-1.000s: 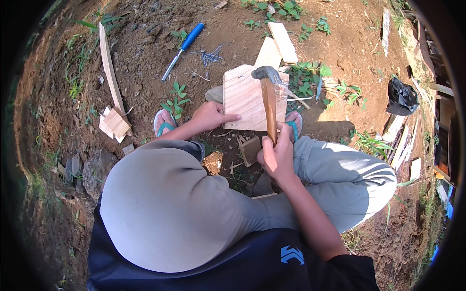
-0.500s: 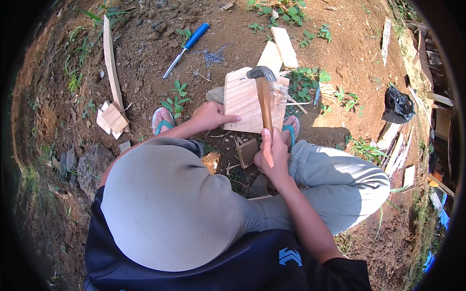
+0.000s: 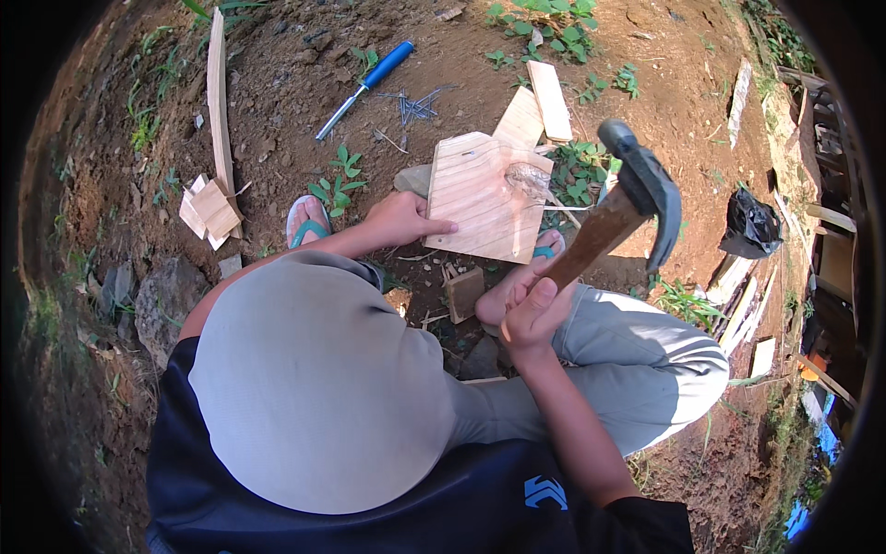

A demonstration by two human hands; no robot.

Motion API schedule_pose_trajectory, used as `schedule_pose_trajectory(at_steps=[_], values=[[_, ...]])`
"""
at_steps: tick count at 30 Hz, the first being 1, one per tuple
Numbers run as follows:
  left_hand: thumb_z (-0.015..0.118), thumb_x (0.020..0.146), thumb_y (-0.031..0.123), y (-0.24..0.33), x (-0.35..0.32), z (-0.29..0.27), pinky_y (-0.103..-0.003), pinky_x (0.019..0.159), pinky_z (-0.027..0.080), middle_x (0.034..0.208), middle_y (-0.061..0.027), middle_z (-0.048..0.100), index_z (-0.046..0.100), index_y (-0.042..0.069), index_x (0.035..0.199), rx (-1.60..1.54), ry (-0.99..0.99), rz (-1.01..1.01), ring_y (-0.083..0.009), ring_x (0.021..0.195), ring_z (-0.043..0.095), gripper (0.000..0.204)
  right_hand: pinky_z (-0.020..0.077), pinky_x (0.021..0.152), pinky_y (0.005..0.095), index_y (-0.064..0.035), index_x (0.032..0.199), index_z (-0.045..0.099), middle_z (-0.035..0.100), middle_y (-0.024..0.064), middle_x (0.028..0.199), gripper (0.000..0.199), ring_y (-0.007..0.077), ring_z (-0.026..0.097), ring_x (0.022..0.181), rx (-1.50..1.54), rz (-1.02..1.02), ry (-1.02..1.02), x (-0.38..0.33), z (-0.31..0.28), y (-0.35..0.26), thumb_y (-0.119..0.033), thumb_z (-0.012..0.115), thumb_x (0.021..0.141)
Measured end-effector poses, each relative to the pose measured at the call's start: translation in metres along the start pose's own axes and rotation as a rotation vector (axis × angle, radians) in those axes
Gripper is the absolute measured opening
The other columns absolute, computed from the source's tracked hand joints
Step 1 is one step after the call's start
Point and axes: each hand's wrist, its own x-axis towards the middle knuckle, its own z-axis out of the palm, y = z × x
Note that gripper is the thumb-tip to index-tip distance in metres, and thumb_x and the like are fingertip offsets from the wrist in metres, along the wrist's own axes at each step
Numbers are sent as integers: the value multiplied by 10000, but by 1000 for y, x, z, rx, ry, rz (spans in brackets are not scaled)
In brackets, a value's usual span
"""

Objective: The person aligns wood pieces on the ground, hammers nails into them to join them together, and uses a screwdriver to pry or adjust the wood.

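My right hand [image 3: 532, 319] is wrapped round the wooden handle of a claw hammer [image 3: 600, 235], whose dark head is raised up and to the right, apart from the wood. A flat wooden board [image 3: 480, 208] with a knot near its right edge lies in front of me between my feet. With my left hand [image 3: 401, 220] I grip its left edge, thumb on top and fingers mostly hidden beside and under it. A grey stone [image 3: 413, 179] touches the board's left side. Something small, perhaps a nail, shows near the board's upper left corner.
Beyond the board lie a blue-handled chisel [image 3: 365, 90], a pile of nails [image 3: 417, 107] and pale offcuts [image 3: 550, 100]. A small wooden block [image 3: 464, 295] sits close to me. At left are a long strip [image 3: 219, 102] and wood squares [image 3: 214, 210]; a black plastic bag [image 3: 751, 224] is at right.
The hammer has risen off the board and swung to the right in my right hand. My left hand stays on the board's left edge.
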Motion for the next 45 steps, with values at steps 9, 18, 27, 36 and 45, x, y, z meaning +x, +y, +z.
schedule_pose_trajectory(at_steps=[9,18,27,36,45], values=[[797,692,765,0,-5,2,-384,602,518,669,-58,691,674,95,654,-5,13,-8,-204,627,674,682,443,562,403,-24,989,530,525,83,654,416,228,567,566,-499,173,-222,-10,-3,48,-389,386,1123],[756,724,788,-6,-2,4,-402,618,529,677,-84,693,685,71,682,11,11,3,-237,657,695,722,390,483,316,-17,997,545,498,12,616,444,103,488,514,-378,255,-211,-2,8,25,-406,377,1128],[743,731,793,9,-6,-6,-407,628,535,701,-98,708,711,61,709,30,-2,25,-249,676,705,733,489,610,419,-16,1074,548,549,122,666,418,298,616,619,-725,165,-286,5,12,36,-403,396,1119],[747,736,782,2,-4,1,-408,613,530,681,-84,707,719,72,689,37,-10,-2,-239,642,699,713,498,657,431,-5,995,586,530,100,634,439,276,622,629,-502,147,-264,-12,11,42,-388,409,1119],[749,735,783,1,-1,4,-401,626,542,697,-85,722,724,70,697,0,-17,32,-229,643,705,714,446,556,502,3,1081,498,555,201,619,358,430,574,537,-409,152,-144,-6,-1,33,-352,462,1104]])
